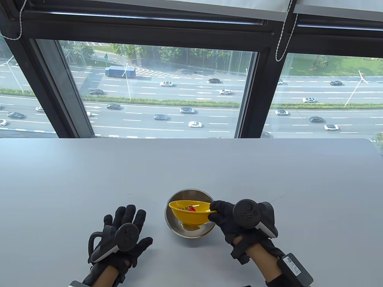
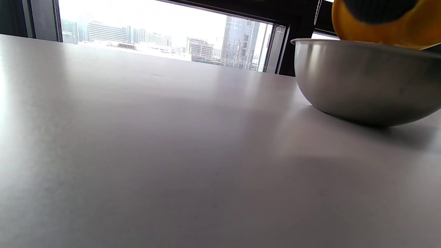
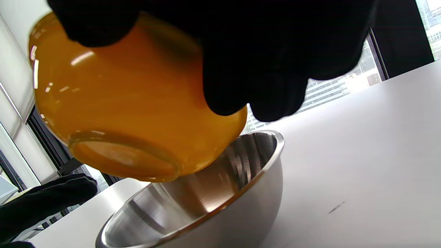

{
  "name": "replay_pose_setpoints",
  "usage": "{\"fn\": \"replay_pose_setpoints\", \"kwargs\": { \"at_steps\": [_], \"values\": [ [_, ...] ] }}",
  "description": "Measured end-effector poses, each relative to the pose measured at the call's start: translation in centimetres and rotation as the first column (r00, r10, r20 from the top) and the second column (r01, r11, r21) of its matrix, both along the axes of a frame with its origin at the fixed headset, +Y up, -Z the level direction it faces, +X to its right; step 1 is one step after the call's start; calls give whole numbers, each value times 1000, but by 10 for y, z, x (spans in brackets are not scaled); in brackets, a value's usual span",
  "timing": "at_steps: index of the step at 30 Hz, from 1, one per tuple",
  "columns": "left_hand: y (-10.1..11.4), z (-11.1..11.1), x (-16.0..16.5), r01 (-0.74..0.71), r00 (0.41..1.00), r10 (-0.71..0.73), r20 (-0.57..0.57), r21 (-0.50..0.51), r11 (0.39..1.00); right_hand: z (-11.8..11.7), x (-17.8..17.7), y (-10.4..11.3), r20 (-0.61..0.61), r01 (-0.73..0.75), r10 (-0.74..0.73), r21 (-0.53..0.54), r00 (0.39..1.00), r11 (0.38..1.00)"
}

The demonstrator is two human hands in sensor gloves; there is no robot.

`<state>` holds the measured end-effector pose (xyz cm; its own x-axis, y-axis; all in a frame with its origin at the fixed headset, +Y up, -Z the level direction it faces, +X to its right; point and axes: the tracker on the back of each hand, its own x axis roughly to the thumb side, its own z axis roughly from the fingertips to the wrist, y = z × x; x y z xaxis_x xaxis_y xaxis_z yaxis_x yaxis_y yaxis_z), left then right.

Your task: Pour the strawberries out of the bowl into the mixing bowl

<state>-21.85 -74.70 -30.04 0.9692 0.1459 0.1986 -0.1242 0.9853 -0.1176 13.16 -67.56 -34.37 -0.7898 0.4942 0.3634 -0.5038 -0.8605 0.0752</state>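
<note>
Nearest the table's front edge, left of centre, left hand (image 1: 124, 236) lies palm down on the table (image 1: 89, 179), fingers spread, holding nothing; idle.

Right of it, right hand (image 1: 232, 219) grips the yellow bowl (image 1: 191, 213) at its right rim, thumb over the lip, fingers (image 3: 224, 86) wrapped under the outer wall. Forearm comes in from the front edge; wrist roughly level.

Yellow bowl held clear above the steel mixing bowl (image 1: 176, 224), which sits on the table near the front edge, about centre. Foot of the yellow bowl hangs within the steel rim (right wrist view). It is barely tipped. Strawberries (image 1: 188, 208) are still inside it; what shows of the mixing bowl's interior holds none.

Judgement: pour is positioned but not begun. To do it well: roll the wrist so the far-left lip drops, keep that lip inside the steel rim and low, so fruit slides rather than bounces out. Tilt gradually. Steel bowl is light and unbraced; avoid knocking its rim. Free hand could steady it.

Beyond, bare table runs to the window.
</note>
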Motion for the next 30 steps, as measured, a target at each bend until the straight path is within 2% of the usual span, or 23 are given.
{"fn": "replay_pose_setpoints", "kwargs": {
  "at_steps": [9,15,24,30],
  "values": [
    [-1,0,-1,-1,1000,1,-5,-5,1000,-3,-3,-4,14,66,-65,-53,998,996],
    [-1,0,0,3,1000,-3,-5,-14,1000,-7,0,-9,36,176,-172,-140,984,974],
    [-2,0,1,5,1000,-5,-2,-21,1000,-15,7,-20,66,395,-396,-329,916,858],
    [-2,0,1,4,1000,-5,-2,-25,1000,-19,12,-23,83,473,-482,-396,872,787]
  ]
}}
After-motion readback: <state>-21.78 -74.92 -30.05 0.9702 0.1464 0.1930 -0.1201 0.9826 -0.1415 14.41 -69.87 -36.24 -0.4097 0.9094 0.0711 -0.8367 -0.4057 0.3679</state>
